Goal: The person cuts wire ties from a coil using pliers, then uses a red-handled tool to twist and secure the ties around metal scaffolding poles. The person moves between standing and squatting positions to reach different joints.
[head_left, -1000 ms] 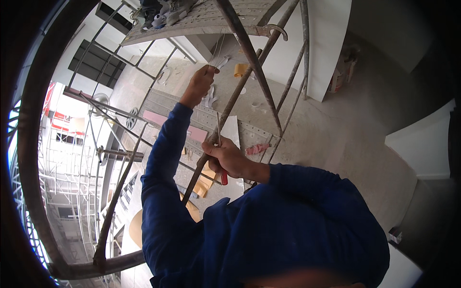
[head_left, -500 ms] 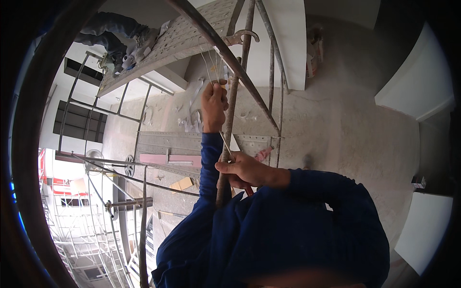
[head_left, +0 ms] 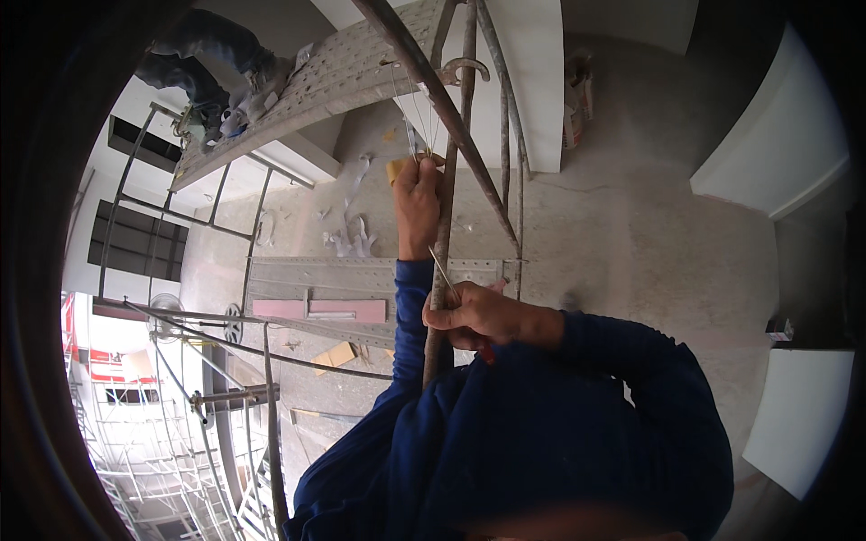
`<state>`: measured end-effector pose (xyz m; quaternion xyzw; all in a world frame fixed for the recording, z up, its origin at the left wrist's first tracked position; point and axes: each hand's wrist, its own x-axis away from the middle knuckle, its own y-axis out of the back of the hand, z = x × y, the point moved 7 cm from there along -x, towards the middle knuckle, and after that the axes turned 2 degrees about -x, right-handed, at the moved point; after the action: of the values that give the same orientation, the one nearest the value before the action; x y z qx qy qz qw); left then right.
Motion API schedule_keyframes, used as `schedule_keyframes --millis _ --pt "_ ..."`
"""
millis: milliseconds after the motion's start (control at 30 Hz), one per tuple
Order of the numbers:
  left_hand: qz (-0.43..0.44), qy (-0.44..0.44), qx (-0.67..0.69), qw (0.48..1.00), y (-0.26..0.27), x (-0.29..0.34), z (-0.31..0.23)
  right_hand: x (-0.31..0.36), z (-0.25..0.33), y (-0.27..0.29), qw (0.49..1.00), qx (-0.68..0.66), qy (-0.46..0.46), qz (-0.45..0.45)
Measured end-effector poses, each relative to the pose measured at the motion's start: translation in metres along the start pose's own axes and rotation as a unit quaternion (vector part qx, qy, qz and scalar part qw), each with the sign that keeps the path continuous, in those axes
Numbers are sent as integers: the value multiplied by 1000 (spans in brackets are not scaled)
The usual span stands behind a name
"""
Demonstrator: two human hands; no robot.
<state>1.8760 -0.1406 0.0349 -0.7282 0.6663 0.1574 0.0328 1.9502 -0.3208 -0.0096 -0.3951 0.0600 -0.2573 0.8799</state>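
Observation:
My left hand (head_left: 419,206) is raised in front of me beside an upright scaffold pole (head_left: 458,126). Its fingers are pinched together on several thin wires (head_left: 417,113), which fan out above it. A yellowish patch shows at the edge of this hand; whether I hold it cannot be made out. Lower down, my right hand (head_left: 496,317) is closed on a screwdriver (head_left: 487,353) with a red handle, its thin shaft pointing up and left. The fingers of that hand also lie across the pole, touching it.
A slanting scaffold tube (head_left: 433,81) crosses above my hands. Far left, another person's legs (head_left: 212,54) are on a perforated platform (head_left: 361,68). Below lies another platform (head_left: 451,269) with a pink strip (head_left: 347,311). White scraps (head_left: 352,239) litter the concrete floor (head_left: 649,234).
Both hands have shifted slightly right in the picture, and the whole view has turned a little. The wires spread wider above my left hand. Both grips stay closed.

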Motion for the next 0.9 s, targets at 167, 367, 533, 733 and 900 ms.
schedule_keyframes --millis 167,367,533,733,900 --pt "-23 27 -5 999 -1 0 -5 3 2 2 1000 -1 -20 4" --pt "-32 54 19 998 0 1 -11 5 12 5 998 50 -23 -16" --pt "-39 64 12 997 4 -3 0 18 35 8 983 178 -45 5" --pt "-35 63 1 997 8 -10 12 45 126 62 917 339 107 -182" --pt "-26 44 -9 999 2 -7 13 63 215 106 784 405 291 -369"
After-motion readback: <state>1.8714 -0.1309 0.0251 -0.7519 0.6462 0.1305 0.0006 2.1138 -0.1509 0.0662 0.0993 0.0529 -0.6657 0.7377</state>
